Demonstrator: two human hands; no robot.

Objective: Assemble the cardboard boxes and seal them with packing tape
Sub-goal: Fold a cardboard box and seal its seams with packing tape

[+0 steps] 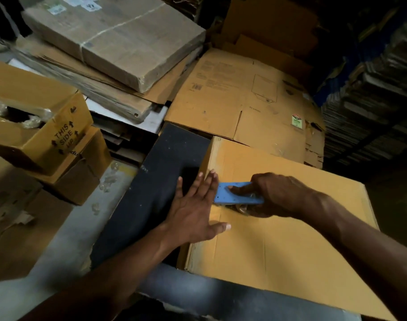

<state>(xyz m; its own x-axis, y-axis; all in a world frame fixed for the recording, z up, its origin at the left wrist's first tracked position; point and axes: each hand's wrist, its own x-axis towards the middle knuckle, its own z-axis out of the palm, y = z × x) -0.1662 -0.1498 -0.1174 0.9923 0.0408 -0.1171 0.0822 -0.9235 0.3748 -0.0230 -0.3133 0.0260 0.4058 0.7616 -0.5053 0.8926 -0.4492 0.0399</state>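
The step in hand looks like sealing: a closed cardboard box (290, 228) lies in front of the person, its top panel facing up, and a blue tape dispenser (237, 193) sits at the box's left edge. The right hand (274, 193) grips the dispenser, index finger stretched along its blue plate and the other fingers curled round the body beneath. The left hand (195, 205) is open, fingers straight and spread, its palm flat against the left edge of the box with the fingertips just beside the dispenser's nose and the thumb lying on the top panel. It seems to be steadying the box or pressing a tape end down over the corner.

The next move probably calls for running the dispenser along the top seam while the left hand keeps the box from sliding on the dark surface (156, 181) beside it.

Much is hard to read here. The tape itself cannot be made out, so whether any strip is already laid is unclear. The roll shows only as a glint under the right hand. The box's near corner is cut off by the frame, and the stacks of flattened cartons (239, 98) behind fade into shadow.
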